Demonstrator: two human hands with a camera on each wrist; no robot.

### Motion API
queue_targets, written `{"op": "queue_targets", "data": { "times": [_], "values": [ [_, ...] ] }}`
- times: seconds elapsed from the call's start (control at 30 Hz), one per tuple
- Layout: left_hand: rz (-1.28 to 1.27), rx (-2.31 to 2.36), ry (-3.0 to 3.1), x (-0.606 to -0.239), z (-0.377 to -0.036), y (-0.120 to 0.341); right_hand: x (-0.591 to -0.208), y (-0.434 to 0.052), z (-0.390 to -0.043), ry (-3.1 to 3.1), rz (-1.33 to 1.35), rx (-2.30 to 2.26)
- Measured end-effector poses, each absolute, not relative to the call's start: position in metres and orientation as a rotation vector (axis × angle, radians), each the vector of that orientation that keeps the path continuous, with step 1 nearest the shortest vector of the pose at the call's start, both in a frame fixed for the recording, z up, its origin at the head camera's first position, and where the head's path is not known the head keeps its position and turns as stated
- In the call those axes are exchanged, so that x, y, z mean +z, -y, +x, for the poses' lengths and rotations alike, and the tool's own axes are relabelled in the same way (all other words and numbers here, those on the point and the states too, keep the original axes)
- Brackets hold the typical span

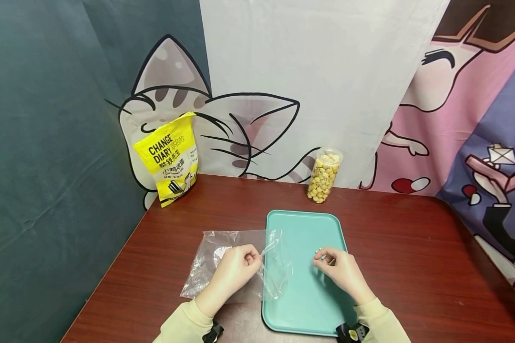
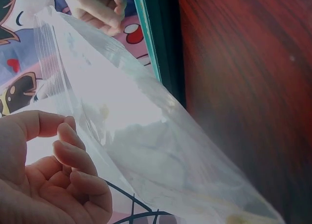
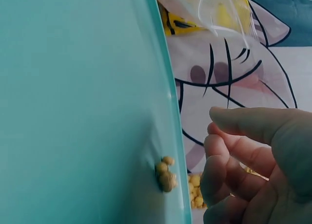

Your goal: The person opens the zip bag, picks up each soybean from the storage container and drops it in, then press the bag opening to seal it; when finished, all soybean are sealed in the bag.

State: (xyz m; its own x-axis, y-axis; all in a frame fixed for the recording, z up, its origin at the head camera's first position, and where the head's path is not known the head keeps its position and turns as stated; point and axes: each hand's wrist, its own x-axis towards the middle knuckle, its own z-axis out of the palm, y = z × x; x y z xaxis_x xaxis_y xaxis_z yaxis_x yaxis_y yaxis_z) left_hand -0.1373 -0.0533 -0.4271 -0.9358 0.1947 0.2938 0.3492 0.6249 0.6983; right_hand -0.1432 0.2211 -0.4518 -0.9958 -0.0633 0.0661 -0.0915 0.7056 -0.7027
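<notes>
My left hand (image 1: 240,262) pinches the edge of a clear plastic bag (image 1: 206,271) between thumb and fingers. Across the left wrist view the bag (image 2: 136,136) spreads wide, with fine parallel ridges along one edge. Its right part overlaps the turquoise tray (image 1: 302,305). Over the tray's right side hovers my right hand (image 1: 339,271), fingers loosely bent, the thumb tip close to the index tip; nothing shows between them. In the right wrist view, a few popcorn pieces (image 3: 166,174) lie on the tray near its edge, beside that hand (image 3: 253,160).
A clear tub of popcorn (image 1: 324,176) stands behind the tray. At the back left, a yellow snack packet (image 1: 171,157) leans by the cartoon-printed curtain (image 1: 326,71). Everything sits on a reddish-brown wooden table (image 1: 412,257).
</notes>
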Motion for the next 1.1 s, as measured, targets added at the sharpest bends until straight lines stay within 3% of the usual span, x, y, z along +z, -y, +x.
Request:
{"op": "queue_targets", "data": {
  "times": [0.5, 1.1],
  "values": [
    [-0.445, -1.202, 2.653, -0.428, -0.137, 0.056, -0.454, -0.244, -0.145, 3.006, 0.017, 1.048],
    [-0.425, -1.192, 2.668, -0.428, -0.137, 0.056, -0.457, -0.247, -0.15, 3.052, 0.062, 0.964]
  ]
}}
